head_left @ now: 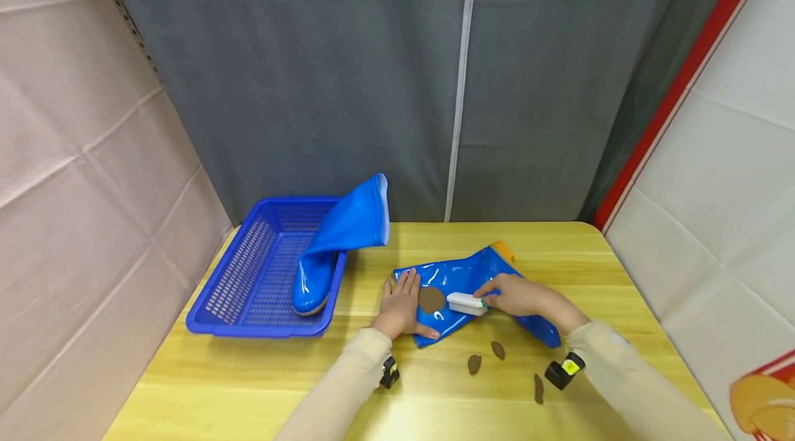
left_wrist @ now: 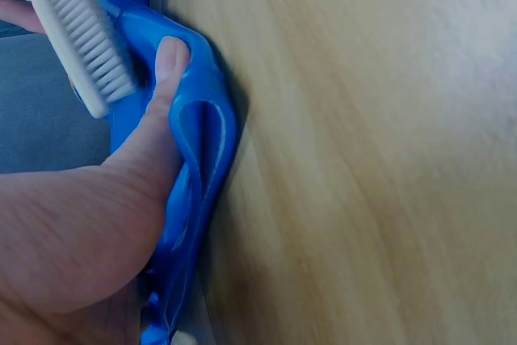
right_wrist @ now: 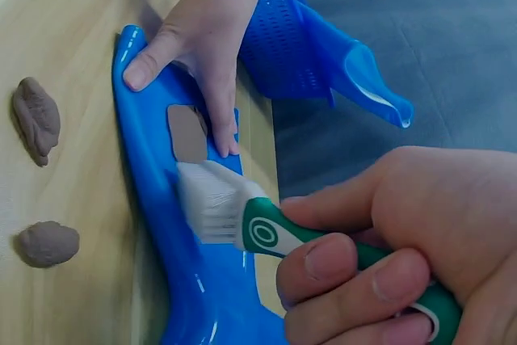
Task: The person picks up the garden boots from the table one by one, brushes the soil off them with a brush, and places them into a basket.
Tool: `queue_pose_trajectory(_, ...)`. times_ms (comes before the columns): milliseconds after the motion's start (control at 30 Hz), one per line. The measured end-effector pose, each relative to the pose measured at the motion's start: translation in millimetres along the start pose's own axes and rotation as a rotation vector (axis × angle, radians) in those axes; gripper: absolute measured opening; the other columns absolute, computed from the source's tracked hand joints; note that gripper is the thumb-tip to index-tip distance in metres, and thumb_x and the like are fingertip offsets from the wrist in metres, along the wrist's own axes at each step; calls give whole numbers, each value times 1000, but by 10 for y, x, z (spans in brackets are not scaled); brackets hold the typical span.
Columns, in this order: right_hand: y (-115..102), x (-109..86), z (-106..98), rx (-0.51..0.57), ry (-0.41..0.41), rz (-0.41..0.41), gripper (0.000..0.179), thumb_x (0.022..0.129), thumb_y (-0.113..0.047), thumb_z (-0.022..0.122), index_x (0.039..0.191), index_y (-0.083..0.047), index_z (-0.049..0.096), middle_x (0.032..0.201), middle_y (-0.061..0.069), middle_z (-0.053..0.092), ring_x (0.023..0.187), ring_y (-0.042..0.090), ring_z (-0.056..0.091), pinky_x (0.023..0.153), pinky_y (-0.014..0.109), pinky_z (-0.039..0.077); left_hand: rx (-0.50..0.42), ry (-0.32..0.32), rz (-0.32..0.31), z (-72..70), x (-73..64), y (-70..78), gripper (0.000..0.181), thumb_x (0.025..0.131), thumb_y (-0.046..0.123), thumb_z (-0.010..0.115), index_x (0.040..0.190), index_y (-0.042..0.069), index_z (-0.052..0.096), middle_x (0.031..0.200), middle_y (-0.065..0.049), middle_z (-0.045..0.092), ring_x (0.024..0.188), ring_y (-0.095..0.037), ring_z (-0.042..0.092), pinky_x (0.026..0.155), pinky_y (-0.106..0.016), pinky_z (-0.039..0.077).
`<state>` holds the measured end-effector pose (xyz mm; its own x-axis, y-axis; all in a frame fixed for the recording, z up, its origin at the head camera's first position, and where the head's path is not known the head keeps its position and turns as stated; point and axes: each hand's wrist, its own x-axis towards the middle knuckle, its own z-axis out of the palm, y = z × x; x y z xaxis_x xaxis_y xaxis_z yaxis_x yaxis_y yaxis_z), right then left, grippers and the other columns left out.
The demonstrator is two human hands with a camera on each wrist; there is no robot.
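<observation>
A shiny blue rain boot (head_left: 459, 272) lies on its side on the table, its shaft opening toward the left. My left hand (head_left: 399, 304) presses flat on the shaft near that opening, fingers straight and thumb (left_wrist: 167, 66) spread along the near edge. A flat brown patch (head_left: 431, 299) sticks to the shaft beside this hand. My right hand (head_left: 512, 295) grips the green and white handle of a scrub brush (head_left: 467, 304). In the right wrist view its white bristles (right_wrist: 206, 199) are right at the edge of the brown patch.
A blue plastic basket (head_left: 208, 310) stands on the left of the table. Another blue boot (head_left: 348, 223) leans in it, shaft over the right rim. Several brown lumps (head_left: 475, 364) lie on the table in front of the boot. A grey curtain (head_left: 341, 82) hangs behind the table.
</observation>
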<state>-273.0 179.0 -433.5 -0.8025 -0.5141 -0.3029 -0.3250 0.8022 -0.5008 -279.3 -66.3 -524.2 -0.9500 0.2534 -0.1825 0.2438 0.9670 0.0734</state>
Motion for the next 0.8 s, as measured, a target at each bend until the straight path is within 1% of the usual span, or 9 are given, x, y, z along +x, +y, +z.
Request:
queue_pose_trajectory(67,26,9,-4,43,5,22,30,97,-14,48,122,-12,64,84,7,67,68,17,57,56,28,43,3,2,-1,-1,7,-7,131,53,79,68,151,7,17,161,-9,13,149,-28,14,120,-54,13)
queue_pose_trajectory(100,37,16,-4,60,6,43,30,98,-15,46,123,-12,63,70,4,61,56,14,49,50,24,36,5,1,-2,1,12,-9,131,53,79,68,151,8,17,161,-9,13,149,-27,14,120,-54,13)
queue_pose_trajectory(167,64,40,2,73,11,78,32,100,-15,43,126,-11,60,58,0,47,42,11,35,43,20,28,1,2,-6,3,8,-7,132,52,79,68,151,8,18,161,-9,14,149,-27,14,120,-54,14)
queue_pose_trajectory(200,71,50,6,64,14,96,32,100,-16,42,127,-11,60,57,0,46,39,10,33,41,20,28,-1,3,-7,3,6,-5,132,52,79,68,151,8,18,161,-9,14,149,-27,15,119,-54,14)
queue_pose_trajectory(300,75,94,16,-41,44,125,31,100,-15,43,126,-12,61,83,6,65,45,11,43,44,22,34,-6,10,-6,3,4,1,132,52,78,69,151,7,19,160,-9,15,149,-27,16,119,-54,15)
queue_pose_trajectory(400,53,132,26,-190,102,119,28,98,-15,48,120,-14,65,112,8,68,69,15,59,56,28,46,-14,17,-6,-7,-4,3,131,52,77,70,151,7,19,160,-10,16,149,-28,16,119,-54,15)
queue_pose_trajectory(500,39,154,25,-318,167,106,26,96,-15,52,115,-18,69,117,7,69,95,19,64,70,33,53,-15,15,-12,-16,-8,4,131,52,77,70,151,7,19,160,-9,15,149,-27,16,119,-54,15)
queue_pose_trajectory(633,68,131,-14,-388,211,101,24,94,-17,55,113,-18,70,114,7,70,98,24,66,77,40,56,-11,14,-8,-13,-9,14,130,53,77,69,151,7,18,161,-10,15,149,-27,15,119,-55,15)
queue_pose_trajectory(800,155,93,-100,-328,138,63,25,95,-15,52,114,-13,69,113,9,70,93,21,64,84,44,54,-12,17,-3,3,-7,10,131,53,78,68,151,8,18,161,-9,15,149,-27,15,119,-55,15)
